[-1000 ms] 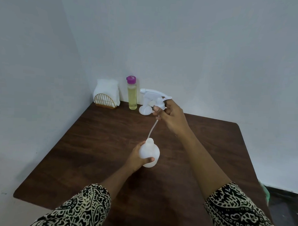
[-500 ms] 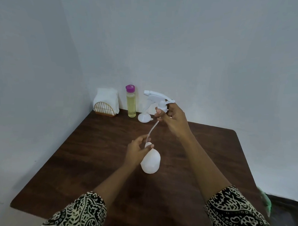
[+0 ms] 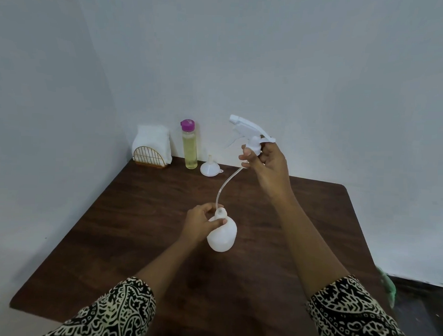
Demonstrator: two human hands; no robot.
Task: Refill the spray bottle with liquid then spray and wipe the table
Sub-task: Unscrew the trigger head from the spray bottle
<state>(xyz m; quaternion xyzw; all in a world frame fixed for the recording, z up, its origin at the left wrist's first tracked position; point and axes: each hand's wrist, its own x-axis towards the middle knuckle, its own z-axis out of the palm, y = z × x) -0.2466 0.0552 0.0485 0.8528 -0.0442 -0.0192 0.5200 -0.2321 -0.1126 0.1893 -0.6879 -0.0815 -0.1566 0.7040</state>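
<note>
The light is soft and a bit dim. The white wall [image 3: 269, 56] looks grey-blue, darker in the top corners. The dark wooden table [image 3: 143, 215] shows a faint shine near the middle and only weak shadows. The picture bends at the edges, so the table's sides curve. The patterned sleeves [image 3: 356, 315] at the bottom look slightly fuzzy.

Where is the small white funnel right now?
In the head view, the funnel sits upside down at the table's far edge near the wall, just right of the purple-capped bottle, and left of the raised right hand.
</note>
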